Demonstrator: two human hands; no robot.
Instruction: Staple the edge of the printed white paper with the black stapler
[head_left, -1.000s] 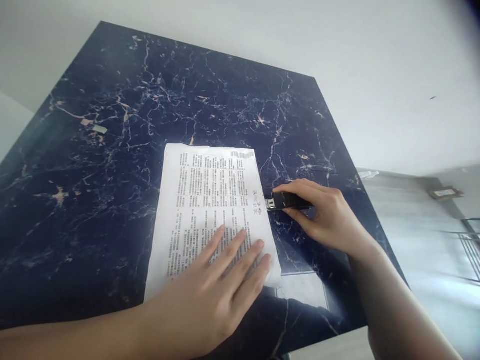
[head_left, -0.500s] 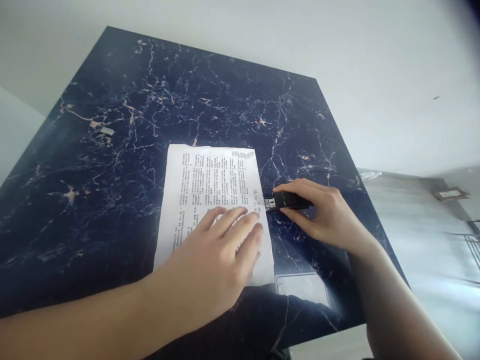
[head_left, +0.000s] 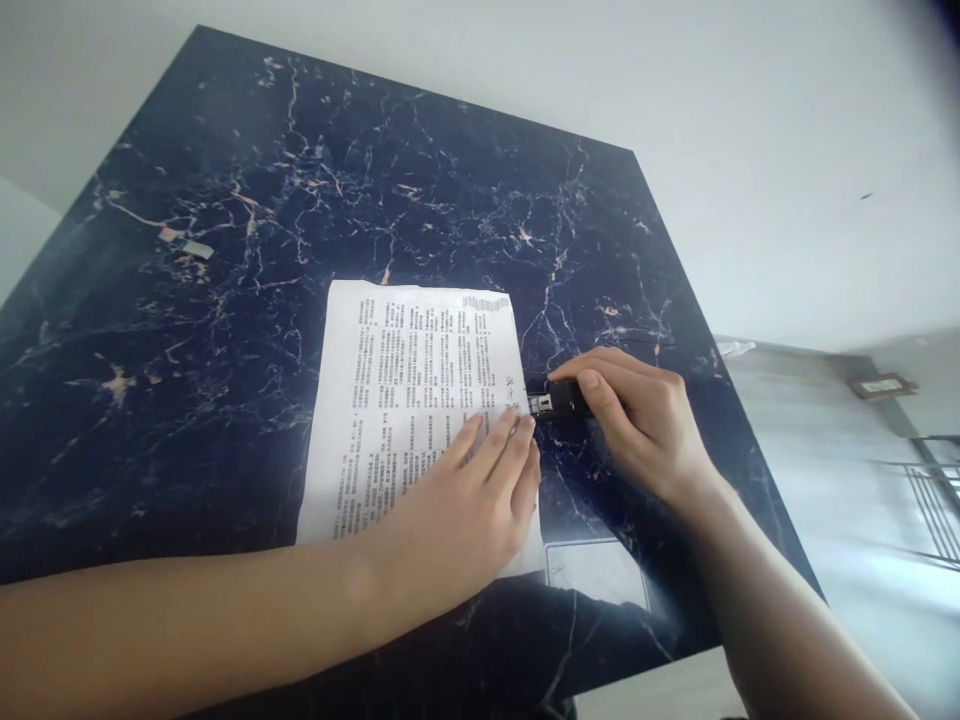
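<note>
**Edge Alignment**

Apparent step: aligning one black stapler (head_left: 568,398) at the right edge of one printed paper (head_left: 405,360) on one table (head_left: 420,200). The right hand (head_left: 646,415) clamps the stapler; the left hand (head_left: 476,505) lies flat on the paper, gripping nothing. The next move likely calls for steady paper and firm pressure. Layers beneath: cannot tell.
</note>
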